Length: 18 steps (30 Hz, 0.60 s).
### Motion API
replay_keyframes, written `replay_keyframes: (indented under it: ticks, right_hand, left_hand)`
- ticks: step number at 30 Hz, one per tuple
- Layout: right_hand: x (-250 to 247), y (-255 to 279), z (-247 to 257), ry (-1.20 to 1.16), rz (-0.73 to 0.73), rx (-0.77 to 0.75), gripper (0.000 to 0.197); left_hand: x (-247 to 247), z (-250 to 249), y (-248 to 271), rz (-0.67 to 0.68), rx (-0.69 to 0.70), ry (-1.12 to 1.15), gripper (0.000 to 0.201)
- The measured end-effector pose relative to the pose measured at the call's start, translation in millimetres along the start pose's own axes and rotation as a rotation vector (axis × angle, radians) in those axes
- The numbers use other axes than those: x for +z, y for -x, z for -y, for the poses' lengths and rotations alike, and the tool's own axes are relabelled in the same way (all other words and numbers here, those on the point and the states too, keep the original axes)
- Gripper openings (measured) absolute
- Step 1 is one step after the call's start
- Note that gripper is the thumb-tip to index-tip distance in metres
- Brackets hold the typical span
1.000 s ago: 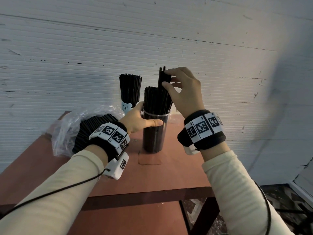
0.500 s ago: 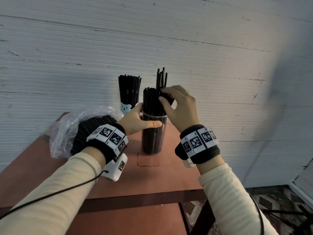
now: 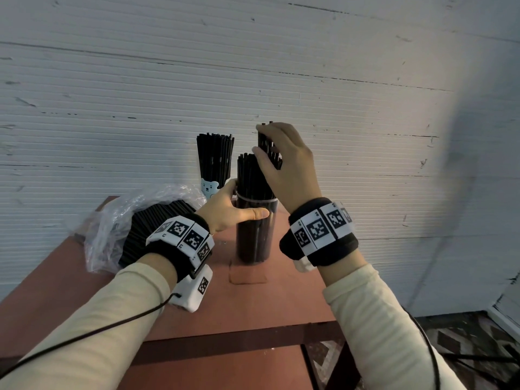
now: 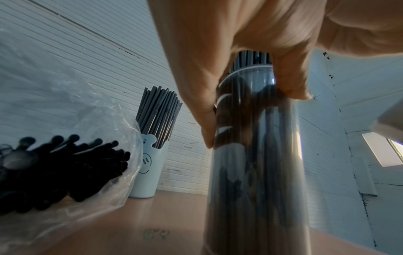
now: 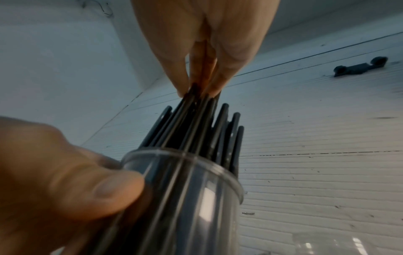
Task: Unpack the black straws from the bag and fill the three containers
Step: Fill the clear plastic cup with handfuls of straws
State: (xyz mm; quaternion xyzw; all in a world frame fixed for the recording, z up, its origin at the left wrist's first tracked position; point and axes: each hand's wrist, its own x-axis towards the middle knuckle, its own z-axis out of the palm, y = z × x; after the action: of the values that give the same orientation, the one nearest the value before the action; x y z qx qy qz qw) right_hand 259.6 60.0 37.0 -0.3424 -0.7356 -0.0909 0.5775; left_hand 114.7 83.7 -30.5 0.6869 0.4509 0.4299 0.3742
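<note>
The left hand (image 3: 225, 209) is wrapped around the tall clear plastic cylinder container (image 3: 254, 235) just under its rim, thumb across the near side and fingers curled around the far side. You can see the fingers through the plastic in the left wrist view. The container stands upright on the reddish-brown table (image 3: 253, 305) and is packed with thin black plastic straws (image 3: 249, 175) that stick up well above that grip.

The right hand (image 3: 287, 161) is directly above the left one, pinching a small bunch of raised black straws (image 3: 268, 149) near their top ends between thumb and fingertips (image 5: 214, 81). That bunch sits higher than the rest of the bundle, with its lower ends still down among the other straws in the container (the right wrist view shows this best, though it's a bit blurry).

Behind the left hand's grip, toward the white ribbed wall (image 3: 112, 94), there's a pale blue cup with a bear face (image 3: 209, 188), also full of black straws standing upright. To the left of the grip, the crinkly clear plastic bag (image 3: 112, 220) lies on its side on the table, with a big pile of loose black straws in the bag (image 4: 65, 169), ends facing the open side.

Both wrists have black bands with printed white marker tags (image 3: 320, 229).
</note>
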Motion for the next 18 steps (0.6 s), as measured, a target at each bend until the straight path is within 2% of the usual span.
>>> replay_keyframes:
  ticks: [5, 11, 18]
  right_hand:
    - [-1, -6, 1, 0.025, -0.005, 0.002, 0.023]
    - [4, 5, 5, 0.072, 0.04, -0.008, 0.02]
    - [5, 15, 6, 0.057, 0.032, 0.049, 0.022]
  left_hand:
    - [0, -1, 0, 0.007, -0.006, -0.001, 0.099]
    - [0, 0, 0, 0.005, 0.005, 0.001, 0.095]
    - [-1, 4, -2, 0.011, -0.001, -0.013, 0.093]
